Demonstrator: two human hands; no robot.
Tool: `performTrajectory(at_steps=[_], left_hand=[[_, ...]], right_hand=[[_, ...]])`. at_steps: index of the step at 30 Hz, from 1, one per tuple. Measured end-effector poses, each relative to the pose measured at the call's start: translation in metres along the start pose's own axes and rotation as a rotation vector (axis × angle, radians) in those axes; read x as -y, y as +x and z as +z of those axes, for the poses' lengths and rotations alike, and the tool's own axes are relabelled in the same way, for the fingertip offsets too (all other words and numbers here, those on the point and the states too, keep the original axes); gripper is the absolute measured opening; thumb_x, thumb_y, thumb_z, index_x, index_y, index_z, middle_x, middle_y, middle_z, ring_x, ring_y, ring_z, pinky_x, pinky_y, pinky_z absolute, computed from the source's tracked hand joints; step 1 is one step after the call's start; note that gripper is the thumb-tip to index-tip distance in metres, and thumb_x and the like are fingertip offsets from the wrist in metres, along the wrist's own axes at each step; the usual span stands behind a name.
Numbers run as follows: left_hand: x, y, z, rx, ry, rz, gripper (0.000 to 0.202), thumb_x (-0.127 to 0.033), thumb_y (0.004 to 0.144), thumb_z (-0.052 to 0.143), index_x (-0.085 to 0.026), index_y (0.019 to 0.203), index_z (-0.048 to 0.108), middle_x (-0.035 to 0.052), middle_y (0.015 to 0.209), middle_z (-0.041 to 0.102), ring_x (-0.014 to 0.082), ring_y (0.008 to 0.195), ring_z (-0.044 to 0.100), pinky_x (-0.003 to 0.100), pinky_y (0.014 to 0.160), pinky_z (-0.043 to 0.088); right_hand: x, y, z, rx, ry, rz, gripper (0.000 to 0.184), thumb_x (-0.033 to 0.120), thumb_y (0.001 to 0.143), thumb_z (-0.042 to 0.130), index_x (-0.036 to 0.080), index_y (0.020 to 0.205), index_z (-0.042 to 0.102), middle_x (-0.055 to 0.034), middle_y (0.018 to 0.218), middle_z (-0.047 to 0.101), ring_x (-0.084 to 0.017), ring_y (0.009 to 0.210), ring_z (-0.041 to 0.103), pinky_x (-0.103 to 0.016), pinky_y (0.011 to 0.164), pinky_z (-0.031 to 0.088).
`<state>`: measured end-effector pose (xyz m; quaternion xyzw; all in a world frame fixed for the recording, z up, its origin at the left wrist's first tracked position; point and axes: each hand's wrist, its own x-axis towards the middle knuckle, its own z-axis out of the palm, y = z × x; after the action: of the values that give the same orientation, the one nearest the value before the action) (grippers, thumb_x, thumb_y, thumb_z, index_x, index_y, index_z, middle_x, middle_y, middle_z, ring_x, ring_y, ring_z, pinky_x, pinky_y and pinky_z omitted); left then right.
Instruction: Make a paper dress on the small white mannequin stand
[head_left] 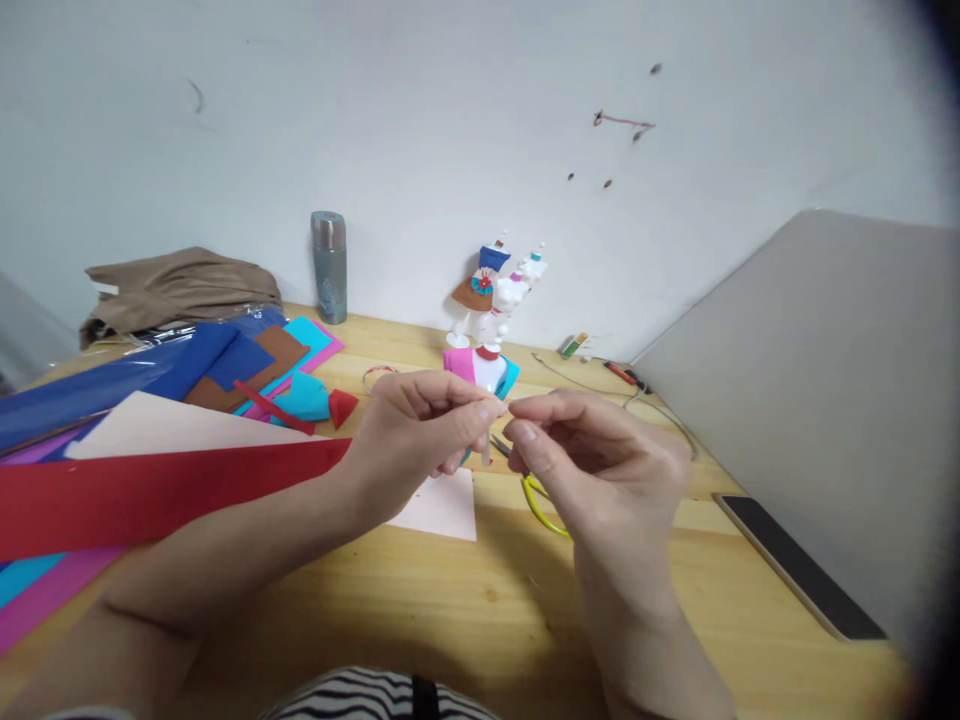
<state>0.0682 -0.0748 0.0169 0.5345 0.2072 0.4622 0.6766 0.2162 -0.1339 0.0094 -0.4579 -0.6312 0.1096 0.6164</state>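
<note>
My left hand [431,425] and my right hand [600,450] meet fingertip to fingertip above the middle of the table, both closed in a pinch. A tiny pale bit shows at the left fingertips, too small to name. A narrow whitish strip [485,447] shows just below the left fingers; whether they grip it I cannot tell. What the right fingers pinch, if anything, is hidden. Yellow-handled scissors [546,510] lie on the table behind my right hand, partly covered. Beyond the hands stand small white doll-like figures [491,370], some dressed in coloured pieces.
Red sheet [172,495], white sheet [442,510] and other coloured sheets [247,365] spread over the wooden table [450,610] at left. A thermos [330,270] stands by brown cloth [184,290] near the wall. At right lie a cable [675,420] and a phone-like dark slab [799,565] beside a grey panel [817,370].
</note>
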Motion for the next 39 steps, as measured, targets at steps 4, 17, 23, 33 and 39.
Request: performTrajectory(at_steps=[4,17,23,33,39], left_hand=[[0.001,-0.002,0.001,0.020,0.052,0.023,0.005,-0.016,0.070,0.072,-0.016,0.065,0.072,-0.0045,0.050,0.061,0.0012,0.038,0.043,0.012,0.038,0.038],[0.001,-0.007,0.004,-0.038,0.469,0.317,0.017,-0.015,0.077,0.061,-0.014,0.065,0.073,-0.0062,0.045,0.050,0.0028,0.043,0.038,0.014,0.039,0.031],[0.001,-0.005,-0.001,0.000,0.617,0.476,0.017,-0.013,0.080,0.061,-0.014,0.070,0.075,-0.0008,0.058,0.065,0.0061,0.050,0.049,0.017,0.046,0.040],[-0.021,-0.008,-0.015,-0.155,0.698,0.543,0.020,-0.015,0.080,0.066,-0.017,0.095,0.078,-0.0018,0.067,0.062,0.0064,0.053,0.048,0.019,0.046,0.041],[-0.031,-0.008,-0.012,0.026,0.661,0.349,0.007,-0.013,0.072,0.066,-0.016,0.071,0.073,-0.0015,0.059,0.059,0.0064,0.050,0.047,0.018,0.041,0.036]], right_hand=[[-0.001,0.000,0.000,-0.016,-0.044,-0.059,0.010,0.013,0.083,0.072,0.022,0.088,0.074,0.0016,0.067,0.068,-0.011,0.051,0.059,-0.025,0.046,0.049],[0.003,0.002,0.002,0.017,-0.209,-0.146,0.021,0.001,0.076,0.063,0.020,0.068,0.058,0.0063,0.059,0.054,-0.006,0.050,0.047,-0.020,0.047,0.039],[0.002,0.004,0.002,0.038,-0.130,-0.018,0.017,0.005,0.076,0.062,0.020,0.067,0.058,0.0061,0.058,0.052,-0.007,0.049,0.046,-0.019,0.043,0.036],[0.006,0.002,-0.002,0.078,-0.051,0.011,0.017,0.006,0.073,0.063,0.019,0.065,0.058,0.0064,0.053,0.051,-0.005,0.043,0.041,-0.018,0.037,0.028],[0.003,0.004,0.002,0.145,-0.052,0.035,0.015,0.009,0.074,0.063,0.020,0.065,0.060,0.0056,0.054,0.053,-0.007,0.045,0.044,-0.019,0.040,0.033]])
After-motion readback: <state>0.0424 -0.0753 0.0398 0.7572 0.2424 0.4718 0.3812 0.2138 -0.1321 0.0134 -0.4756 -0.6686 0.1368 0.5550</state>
